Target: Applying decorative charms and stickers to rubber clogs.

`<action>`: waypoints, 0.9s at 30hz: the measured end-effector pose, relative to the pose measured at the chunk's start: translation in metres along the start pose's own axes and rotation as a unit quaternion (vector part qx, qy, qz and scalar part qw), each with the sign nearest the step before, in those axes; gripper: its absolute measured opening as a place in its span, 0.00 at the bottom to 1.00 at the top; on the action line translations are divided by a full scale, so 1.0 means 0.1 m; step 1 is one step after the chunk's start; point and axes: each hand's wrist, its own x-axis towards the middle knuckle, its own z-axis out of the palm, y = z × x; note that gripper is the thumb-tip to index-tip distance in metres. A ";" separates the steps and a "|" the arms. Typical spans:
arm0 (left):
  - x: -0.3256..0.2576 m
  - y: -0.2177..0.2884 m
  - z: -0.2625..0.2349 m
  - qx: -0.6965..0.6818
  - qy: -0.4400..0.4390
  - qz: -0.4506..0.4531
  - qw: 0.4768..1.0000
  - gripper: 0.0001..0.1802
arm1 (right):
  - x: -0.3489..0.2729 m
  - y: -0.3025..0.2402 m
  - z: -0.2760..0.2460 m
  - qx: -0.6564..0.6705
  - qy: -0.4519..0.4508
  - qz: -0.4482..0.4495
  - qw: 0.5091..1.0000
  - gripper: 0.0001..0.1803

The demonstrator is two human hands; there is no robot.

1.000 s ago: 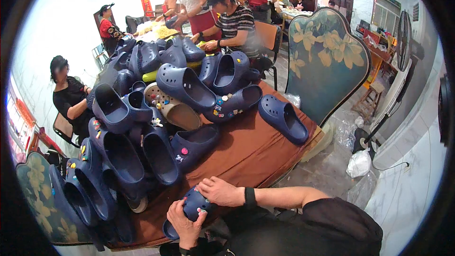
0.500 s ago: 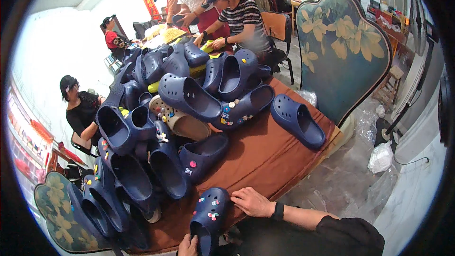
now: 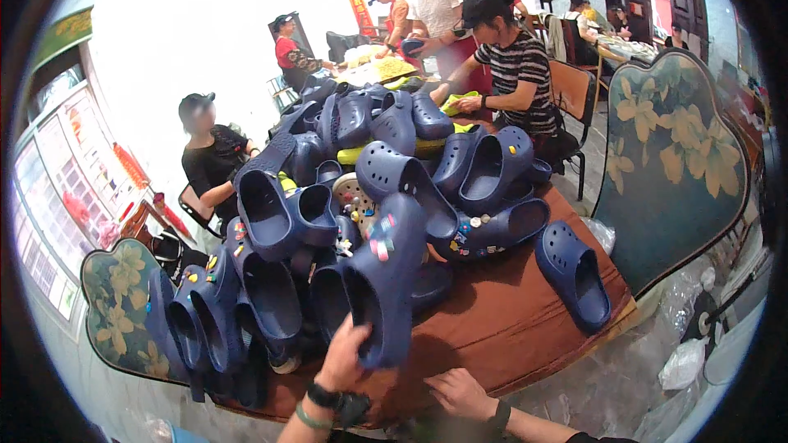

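The left hand point(image 3: 345, 357), wristband on, grips the heel of a navy clog point(image 3: 386, 287) studded with coloured charms, fingers curled around its rim, holding it toe-up over the brown table point(image 3: 509, 320). The right hand point(image 3: 460, 394) lies flat on the table edge at about five o'clock from the clog, fingers loosely spread, seemingly empty. A heap of navy clogs point(image 3: 394, 164) fills the table from nine to twelve o'clock. A single clog point(image 3: 574, 275) sits apart at three o'clock, near a floral chair back point(image 3: 681, 156).
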 end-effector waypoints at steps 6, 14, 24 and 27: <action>1.41 0.57 -0.14 0.077 0.012 0.216 0.973 0.16 | 0.01 -0.04 -0.02 0.008 -0.004 -0.024 1.000 0.19; 2.27 0.67 -0.33 -0.021 0.129 0.226 0.965 0.39 | 0.04 -0.02 -0.02 0.019 0.007 0.000 1.000 0.17; 1.45 0.15 0.22 0.358 -0.197 0.048 0.911 0.22 | -0.02 -0.01 0.01 0.064 0.071 -0.021 0.995 0.18; 1.01 -0.03 0.29 0.564 -0.292 0.145 0.759 0.23 | -0.02 -0.06 -0.38 -0.001 0.128 0.012 0.992 0.17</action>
